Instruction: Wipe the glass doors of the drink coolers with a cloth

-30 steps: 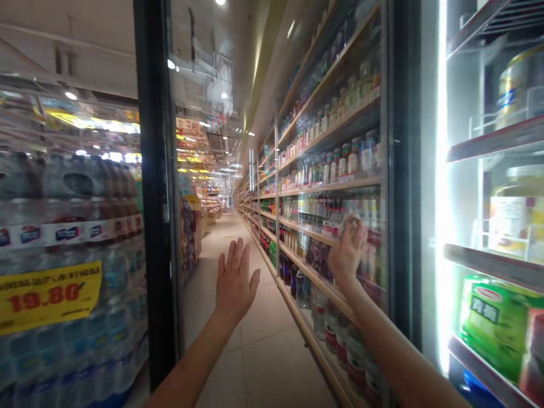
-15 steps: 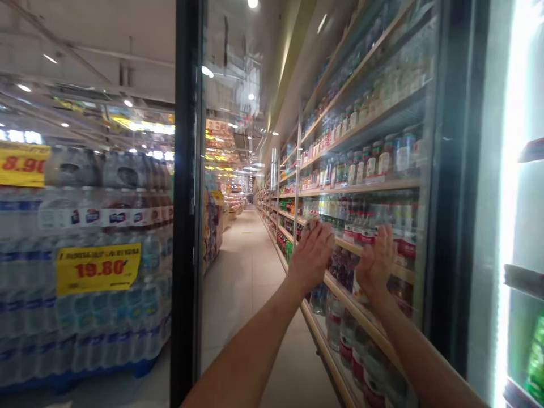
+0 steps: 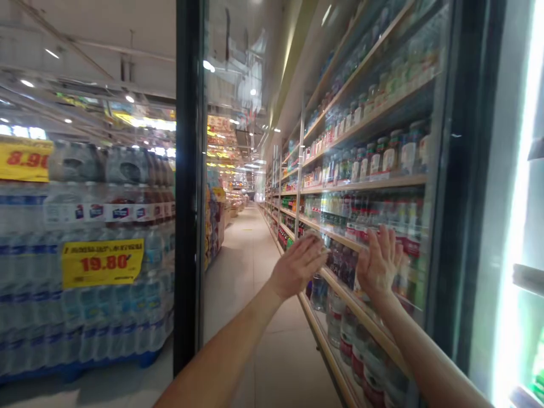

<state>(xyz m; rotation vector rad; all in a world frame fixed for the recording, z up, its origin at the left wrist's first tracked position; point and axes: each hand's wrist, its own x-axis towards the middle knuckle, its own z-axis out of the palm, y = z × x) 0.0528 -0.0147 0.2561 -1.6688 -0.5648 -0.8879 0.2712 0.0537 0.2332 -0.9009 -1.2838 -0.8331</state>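
A glass door (image 3: 238, 226) in a dark frame (image 3: 187, 187) stands in front of me. My left hand (image 3: 300, 263) is stretched out before the pane, back towards me, fingers extended and close together. A small pale patch lies just past its fingertips; whether it is a cloth or a reflection I cannot make out. To its right my right hand (image 3: 379, 262) is raised with fingers spread and thumb apart, holding nothing. Whether either hand touches the glass does not show clearly. Behind both hands, through the pane, are shelves of bottles (image 3: 361, 351).
On the left stands a stack of packed water bottles (image 3: 25, 317) with yellow price signs (image 3: 102, 263) on a blue pallet (image 3: 72, 371). A tiled aisle (image 3: 238, 272) runs ahead beyond the glass. At far right, a bright light strip (image 3: 516, 226) glows beside the door's other frame edge (image 3: 461, 198).
My left hand has moved left and down across the pane. My right hand stays near the same place, its fingers more spread. The view has shifted slightly.
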